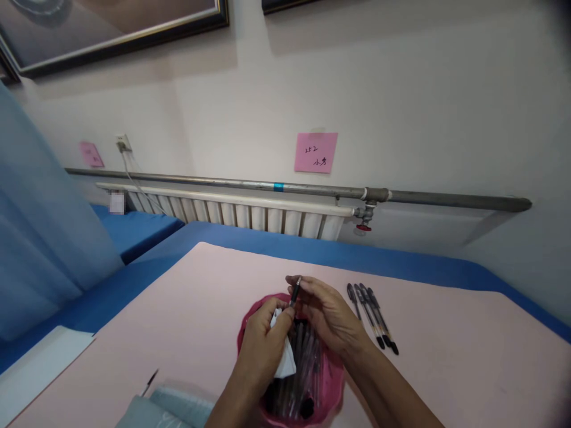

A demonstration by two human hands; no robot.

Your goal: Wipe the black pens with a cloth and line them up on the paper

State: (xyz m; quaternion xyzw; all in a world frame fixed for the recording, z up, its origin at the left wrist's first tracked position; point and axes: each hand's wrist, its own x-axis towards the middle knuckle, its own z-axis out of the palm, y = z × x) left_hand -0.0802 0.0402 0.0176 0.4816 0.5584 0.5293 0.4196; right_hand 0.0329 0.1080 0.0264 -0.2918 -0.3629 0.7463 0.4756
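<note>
My left hand [264, 339] is closed on a pen [294, 294] with a black grip, its pointed tip tilted up. A white piece of tissue or cloth [286, 364] is tucked in the same hand and hangs below the fingers. My right hand [328, 312] curls around the upper end of this pen, fingertips at its tip. Both hands are over a pink basket [336, 386] holding many clear pen barrels [303, 356] and some dark parts. Right of it, several capped black pens [370, 315] lie side by side.
A pink sheet [169, 315] covers the blue bed [250, 238]. At the lower left are a grey-green cloth [165, 410], a thin dark-tipped item [150, 380] and a white sheet [44, 362]. A radiator [250, 217] and metal pipe [214, 182] run along the wall behind.
</note>
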